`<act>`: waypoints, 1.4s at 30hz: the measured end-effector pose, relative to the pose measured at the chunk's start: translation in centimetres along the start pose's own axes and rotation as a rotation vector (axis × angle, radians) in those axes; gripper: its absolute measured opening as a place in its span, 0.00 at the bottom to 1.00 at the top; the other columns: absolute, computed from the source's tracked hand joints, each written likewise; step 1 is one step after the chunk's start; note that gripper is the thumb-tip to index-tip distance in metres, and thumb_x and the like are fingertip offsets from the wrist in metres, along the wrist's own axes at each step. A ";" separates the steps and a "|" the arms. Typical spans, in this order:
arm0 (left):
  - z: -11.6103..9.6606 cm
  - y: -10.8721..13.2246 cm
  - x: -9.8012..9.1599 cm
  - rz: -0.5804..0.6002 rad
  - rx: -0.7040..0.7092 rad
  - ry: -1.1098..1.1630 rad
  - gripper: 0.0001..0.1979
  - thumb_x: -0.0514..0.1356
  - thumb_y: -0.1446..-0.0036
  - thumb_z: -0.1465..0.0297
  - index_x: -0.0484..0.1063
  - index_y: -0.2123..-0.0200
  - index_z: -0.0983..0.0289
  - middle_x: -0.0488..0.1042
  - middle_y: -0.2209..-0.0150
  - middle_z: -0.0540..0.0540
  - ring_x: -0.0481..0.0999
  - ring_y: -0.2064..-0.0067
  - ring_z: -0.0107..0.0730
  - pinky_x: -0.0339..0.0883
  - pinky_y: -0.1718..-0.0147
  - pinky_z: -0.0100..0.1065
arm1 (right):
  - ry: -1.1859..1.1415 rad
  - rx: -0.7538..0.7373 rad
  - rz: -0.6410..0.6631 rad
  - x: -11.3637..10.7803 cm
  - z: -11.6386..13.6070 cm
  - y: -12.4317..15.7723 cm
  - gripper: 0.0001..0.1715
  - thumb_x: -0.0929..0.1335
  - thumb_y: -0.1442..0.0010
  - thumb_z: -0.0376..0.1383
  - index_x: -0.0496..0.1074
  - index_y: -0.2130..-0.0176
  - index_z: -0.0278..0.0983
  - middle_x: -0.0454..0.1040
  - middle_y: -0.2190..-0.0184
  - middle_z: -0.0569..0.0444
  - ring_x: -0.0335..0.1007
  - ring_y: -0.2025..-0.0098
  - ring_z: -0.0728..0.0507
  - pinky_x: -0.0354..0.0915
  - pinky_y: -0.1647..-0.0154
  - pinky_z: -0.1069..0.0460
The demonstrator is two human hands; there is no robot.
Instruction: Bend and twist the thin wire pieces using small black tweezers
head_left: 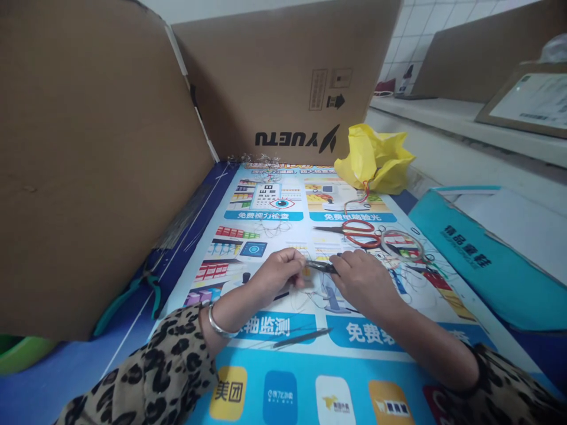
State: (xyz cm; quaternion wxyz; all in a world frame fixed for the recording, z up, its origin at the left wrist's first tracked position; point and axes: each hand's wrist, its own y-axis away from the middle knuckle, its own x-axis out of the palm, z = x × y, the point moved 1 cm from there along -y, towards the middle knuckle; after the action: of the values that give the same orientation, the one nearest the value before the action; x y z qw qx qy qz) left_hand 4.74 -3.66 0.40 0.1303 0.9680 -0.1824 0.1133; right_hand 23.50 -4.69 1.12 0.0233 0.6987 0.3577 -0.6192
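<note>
My right hand (pixel 361 280) is closed round a pair of dark-jawed pliers (pixel 322 267), whose tip points left. My left hand (pixel 283 270) pinches something at the tip of the pliers; it looks like thin wire, but is too small to make out. Both hands are over a printed poster (pixel 266 361). Thin wires lie on the poster below and beside the hands. Just beyond my right hand are red-handled scissors (pixel 361 233) and a coil of silvery wire (pixel 402 245). Several dark thin rods (pixel 301 338) lie nearer to me.
Teal-handled pliers (pixel 153 289) lie at the left, beside a large cardboard panel (pixel 88 147). Another panel (pixel 283 77) stands at the back. A crumpled yellow bag (pixel 376 158) is at the back right, a teal box (pixel 482 260) at the right, a green container (pixel 26 354) lower left.
</note>
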 end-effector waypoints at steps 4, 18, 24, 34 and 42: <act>0.1 -0.1 -0.1 0.022 -0.002 0.001 0.07 0.58 0.51 0.69 0.63 0.74 0.65 0.66 0.83 0.47 0.65 0.81 0.21 0.56 0.78 0.25 | 0.014 0.006 -0.008 -0.1 0.0 0.0 0.10 0.64 0.44 0.35 0.72 0.65 0.34 0.69 0.73 0.50 0.59 0.68 0.44 0.49 0.66 0.51; 0.0 0.1 -0.1 0.051 -0.009 -0.003 0.06 0.58 0.51 0.69 0.63 0.74 0.65 0.65 0.84 0.47 0.64 0.81 0.21 0.56 0.77 0.25 | 0.075 -0.027 -0.033 -0.2 -0.2 0.0 0.08 0.63 0.44 0.33 0.72 0.68 0.35 0.68 0.75 0.50 0.57 0.69 0.44 0.46 0.68 0.51; -0.1 0.1 -0.1 0.051 -0.003 -0.025 0.06 0.58 0.51 0.69 0.63 0.75 0.64 0.66 0.85 0.47 0.64 0.81 0.21 0.56 0.77 0.25 | 0.062 -0.013 -0.007 -0.4 -0.1 -0.1 0.09 0.62 0.44 0.32 0.70 0.71 0.35 0.68 0.75 0.50 0.57 0.70 0.45 0.46 0.69 0.51; 0.2 0.1 -0.1 0.028 0.017 -0.050 0.04 0.57 0.51 0.71 0.63 0.74 0.64 0.66 0.85 0.47 0.64 0.81 0.22 0.56 0.77 0.25 | 0.081 0.011 0.061 -0.2 0.1 0.0 0.09 0.61 0.43 0.32 0.70 0.70 0.36 0.69 0.74 0.50 0.59 0.70 0.45 0.45 0.71 0.51; 0.2 0.1 0.0 0.027 0.008 -0.045 0.04 0.56 0.52 0.71 0.63 0.75 0.64 0.66 0.85 0.47 0.64 0.81 0.21 0.55 0.77 0.25 | 0.083 0.024 0.091 -0.3 0.2 0.2 0.09 0.61 0.43 0.32 0.70 0.69 0.36 0.69 0.74 0.50 0.61 0.70 0.45 0.45 0.72 0.51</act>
State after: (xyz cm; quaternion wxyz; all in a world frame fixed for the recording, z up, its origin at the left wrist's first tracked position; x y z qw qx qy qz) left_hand 4.71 -3.76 0.25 0.1206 0.9683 -0.1977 0.0937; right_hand 23.46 -5.04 1.28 0.0282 0.7397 0.3187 -0.5921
